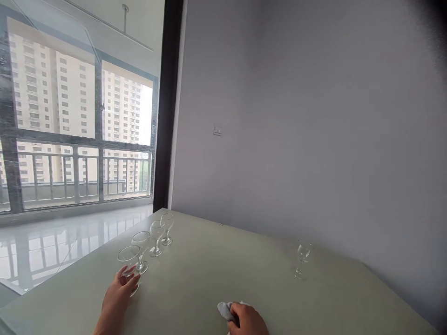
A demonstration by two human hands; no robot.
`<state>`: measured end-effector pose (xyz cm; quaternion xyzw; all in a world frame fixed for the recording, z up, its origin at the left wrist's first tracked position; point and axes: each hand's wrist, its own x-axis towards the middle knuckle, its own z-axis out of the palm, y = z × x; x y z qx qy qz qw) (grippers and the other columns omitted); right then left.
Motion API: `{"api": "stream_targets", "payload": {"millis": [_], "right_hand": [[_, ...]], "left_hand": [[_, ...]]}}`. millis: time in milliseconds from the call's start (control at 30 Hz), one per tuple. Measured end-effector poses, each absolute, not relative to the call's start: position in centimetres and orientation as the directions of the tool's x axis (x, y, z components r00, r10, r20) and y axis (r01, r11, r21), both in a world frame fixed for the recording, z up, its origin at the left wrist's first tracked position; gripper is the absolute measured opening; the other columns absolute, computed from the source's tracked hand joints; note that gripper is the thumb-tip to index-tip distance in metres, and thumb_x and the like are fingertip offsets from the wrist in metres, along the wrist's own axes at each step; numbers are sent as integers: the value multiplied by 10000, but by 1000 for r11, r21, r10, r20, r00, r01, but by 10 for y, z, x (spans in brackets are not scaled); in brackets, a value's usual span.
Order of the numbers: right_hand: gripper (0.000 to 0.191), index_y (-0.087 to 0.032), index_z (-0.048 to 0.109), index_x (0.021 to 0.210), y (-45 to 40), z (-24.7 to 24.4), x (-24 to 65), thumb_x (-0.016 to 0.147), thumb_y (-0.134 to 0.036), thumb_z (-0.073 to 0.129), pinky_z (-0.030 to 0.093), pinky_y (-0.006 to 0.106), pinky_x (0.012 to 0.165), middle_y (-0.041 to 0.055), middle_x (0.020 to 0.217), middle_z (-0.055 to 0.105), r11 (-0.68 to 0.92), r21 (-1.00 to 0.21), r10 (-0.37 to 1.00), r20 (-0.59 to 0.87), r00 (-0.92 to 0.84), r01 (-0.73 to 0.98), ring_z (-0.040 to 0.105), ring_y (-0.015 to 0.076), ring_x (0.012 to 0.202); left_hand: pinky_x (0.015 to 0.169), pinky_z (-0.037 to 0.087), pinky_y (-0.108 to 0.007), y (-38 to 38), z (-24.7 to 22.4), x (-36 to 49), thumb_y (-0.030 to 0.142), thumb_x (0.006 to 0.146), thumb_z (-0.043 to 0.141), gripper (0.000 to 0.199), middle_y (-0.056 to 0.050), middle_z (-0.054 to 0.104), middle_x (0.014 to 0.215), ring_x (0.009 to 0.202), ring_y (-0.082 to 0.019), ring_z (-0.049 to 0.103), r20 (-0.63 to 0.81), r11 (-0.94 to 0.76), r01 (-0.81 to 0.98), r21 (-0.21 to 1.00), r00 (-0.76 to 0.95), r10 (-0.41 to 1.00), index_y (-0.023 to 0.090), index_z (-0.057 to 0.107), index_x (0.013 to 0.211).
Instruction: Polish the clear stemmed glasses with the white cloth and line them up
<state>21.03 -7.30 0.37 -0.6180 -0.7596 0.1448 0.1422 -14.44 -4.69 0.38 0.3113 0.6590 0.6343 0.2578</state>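
My left hand [120, 291] has its fingers round the lower part of the nearest wine glass [128, 254], which stands at the front of a row along the table's left side. Behind it in that row are a second glass [141, 251], a third [157, 237] and a fourth [167, 228], all clear, stemmed and upright. Low in the middle, my right hand [247, 320] is closed on a bunched white cloth [226, 311] near the tabletop. Apart from the row, another stemmed glass [303, 256] stands upright on the right.
The pale greenish table [206, 270] reaches back to a grey wall [300, 116] with a light switch [218, 129]. Past the table's left edge lie a glossy tiled floor [45, 246], glass panes and a balcony railing [70, 174].
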Motion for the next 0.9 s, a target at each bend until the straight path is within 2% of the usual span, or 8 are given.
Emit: {"api": "stream_targets", "payload": {"millis": [100, 167, 300, 400, 500, 667, 800, 900], "right_hand": [[158, -189, 465, 543, -68, 3, 223, 694, -234, 478, 283, 256, 535, -30, 532, 441, 140, -794, 984, 45, -172, 591, 443, 131, 553], [215, -197, 418, 546, -65, 7, 231, 698, -326, 498, 251, 251, 515, -56, 532, 323, 75, -948, 986, 24, -164, 309, 337, 107, 527], [327, -216, 369, 598, -66, 23, 241, 683, -472, 554, 196, 236, 470, -75, 543, 261, -88, -988, 995, -82, -53, -130, 269, 94, 506], [348, -224, 326, 614, -73, 38, 246, 703, -469, 557, 224, 227, 480, -74, 558, 264, -92, -941, 992, -113, 47, -324, 263, 93, 520], [327, -219, 335, 608, -78, 47, 252, 723, -458, 527, 271, 235, 509, -57, 584, 293, -3, -941, 987, -56, 148, -337, 286, 107, 556], [376, -215, 335, 558, -76, 47, 261, 745, -483, 521, 284, 252, 548, -51, 572, 285, 199, -965, 953, 150, 261, -171, 303, 119, 570], [404, -215, 366, 548, -74, 43, 259, 756, -530, 510, 269, 250, 508, -59, 520, 291, 266, -953, 939, 222, 261, -146, 296, 112, 517], [370, -199, 477, 607, -77, 44, 253, 779, -527, 495, 306, 248, 507, -55, 521, 334, 302, -952, 927, 283, 245, -41, 329, 116, 506]], "left_hand": [[716, 535, -406, -48, 5, -137, 520, 552, 674, 529, -54, 693, 885, 761, -251, 670, -6, 64, 76, 995, -599, 800, 185, 628, 959], [721, 527, -391, -50, 4, -122, 559, 554, 664, 533, -50, 694, 876, 787, -254, 662, 16, 40, 89, 995, -551, 834, 190, 633, 937], [746, 509, -354, -49, 5, -70, 558, 590, 629, 483, -56, 695, 913, 851, -246, 640, 179, -116, 185, 976, -377, 909, 206, 595, 920], [768, 489, -352, -44, 15, -25, 491, 703, 535, 361, -42, 691, 938, 839, -227, 635, 324, -218, 373, 902, -250, 913, 237, 570, 958], [756, 481, -349, -34, 25, 14, 416, 797, 425, 297, -38, 683, 956, 823, -211, 634, 404, -305, 531, 790, -78, 912, 257, 535, 1023], [801, 456, -357, -16, 29, 62, 324, 848, 371, 199, -56, 660, 953, 903, -212, 611, 489, -444, 627, 640, 114, 865, 241, 516, 957], [804, 451, -360, -15, 25, 87, 288, 865, 357, 202, -58, 641, 956, 914, -205, 600, 473, -462, 641, 612, 171, 864, 231, 520, 969], [823, 445, -366, -18, 18, 94, 271, 877, 348, 207, -62, 635, 980, 941, -204, 595, 446, -455, 638, 622, 190, 875, 229, 510, 999]]}}
